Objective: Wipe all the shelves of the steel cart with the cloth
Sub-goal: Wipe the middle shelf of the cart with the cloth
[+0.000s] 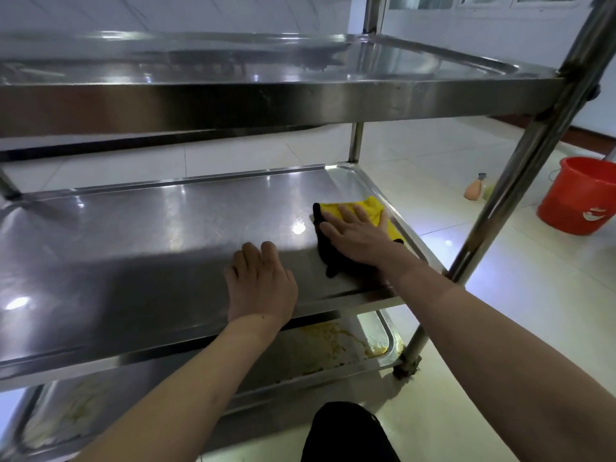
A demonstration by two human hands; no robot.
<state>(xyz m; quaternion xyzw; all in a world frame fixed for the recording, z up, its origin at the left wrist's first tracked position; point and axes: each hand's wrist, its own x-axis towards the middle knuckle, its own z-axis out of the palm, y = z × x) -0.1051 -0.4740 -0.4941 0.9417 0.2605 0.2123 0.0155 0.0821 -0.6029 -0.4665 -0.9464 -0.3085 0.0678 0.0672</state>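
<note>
The steel cart has three shelves: a top shelf [266,98], a middle shelf [150,245] and a bottom shelf [300,355]. My right hand [356,236] lies flat on a yellow and black cloth [373,208], pressing it onto the right end of the middle shelf. Fingers spread over the cloth. My left hand [260,285] rests palm down on the bare middle shelf near its front edge, left of the cloth, holding nothing. The bottom shelf carries yellowish dried stains at its right and left ends.
A red bucket [580,195] stands on the tiled floor to the right of the cart. A small orange bottle [475,188] sits on the floor beside it. The cart's right front post [520,161] rises close to my right forearm. My dark-clothed knee [346,435] is below.
</note>
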